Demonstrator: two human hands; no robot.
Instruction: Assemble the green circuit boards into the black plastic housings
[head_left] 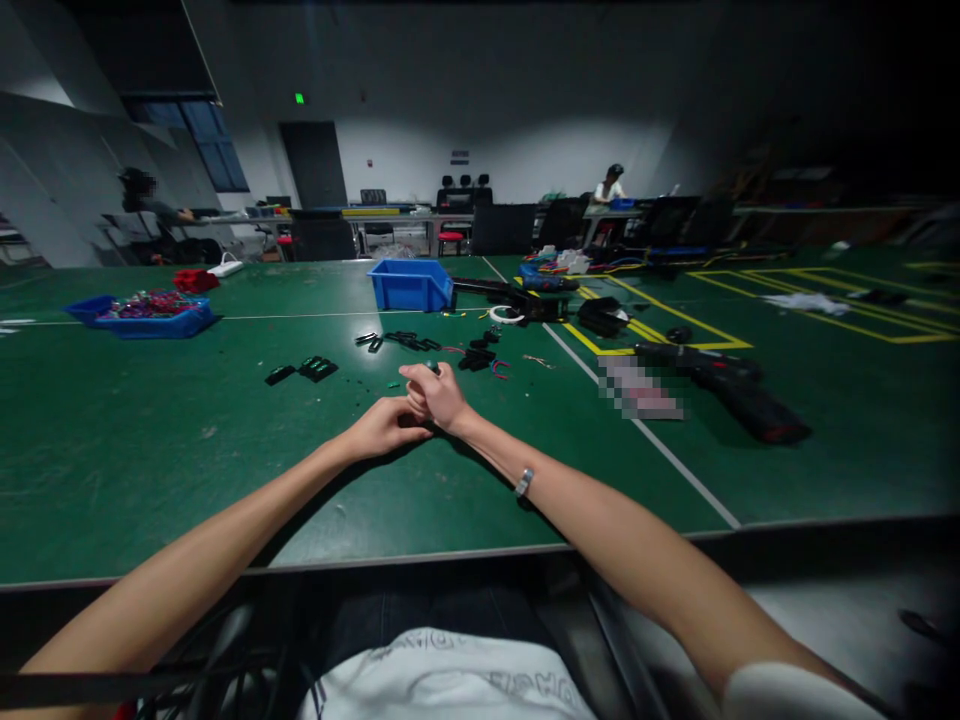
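Two hands, head view: left hand (386,425) and right hand (435,395) meet on the green table (150,450), straight ahead of the person, with both bare forearms stretched out over the near edge.
Right hand: closed in a loose fist around a small dark part (433,368); only the part's tip shows at the top of the fist, by the thumb.
Left hand: fingers curled in, with the fingertips pressed against the heel of the right hand; whether it pinches anything cannot be told.
Small dark part: raised just above the table top in the right fist, too small to make out its shape.
Wrist: a silver band (524,482) sits on the right forearm.
Just beyond the hands: loose black pieces (405,341) and short coloured wires (499,368) lie scattered on the green surface.
Left of the hands: two flat black blocks (311,368) lie side by side, well apart from the fingers.
Further back: an open blue bin (411,284) stands near the middle; a shallow blue tray (161,325) of coloured bits sits far left.
Right side: a black power tool (720,385) lies on its side past the white line.
Background: two other people sit at distant desks, far from this table.
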